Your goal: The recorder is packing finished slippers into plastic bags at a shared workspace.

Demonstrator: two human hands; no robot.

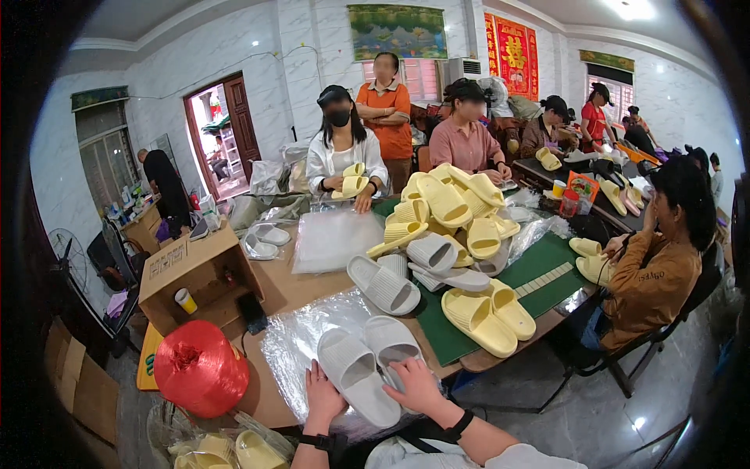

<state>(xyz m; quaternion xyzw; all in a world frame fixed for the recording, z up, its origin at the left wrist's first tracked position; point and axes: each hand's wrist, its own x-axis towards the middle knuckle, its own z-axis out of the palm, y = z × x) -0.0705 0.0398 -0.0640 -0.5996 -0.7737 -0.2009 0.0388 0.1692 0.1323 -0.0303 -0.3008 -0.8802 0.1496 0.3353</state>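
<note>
Two grey slide slippers lie side by side in front of me on clear plastic bags (pixel 293 344). My left hand (pixel 322 399) rests beside the left grey slipper (pixel 349 375), fingers stretched out along its outer edge. My right hand (pixel 416 384) is closed over the heel part of the right grey slipper (pixel 391 340), its thumb by the left slipper's edge. More grey slippers (pixel 383 283) lie just beyond. Behind them rises a heap of yellow slippers (pixel 449 199), and a yellow pair (pixel 488 316) sits on the green mat (pixel 437 332).
An open cardboard box (pixel 199 270) and a red twine roll (pixel 201 369) stand left. Bagged yellow slippers (pixel 234 449) are at the lower left. Flat plastic bags (pixel 336 241) lie farther back. Co-workers sit across and right; one handles yellow slippers (pixel 594 266).
</note>
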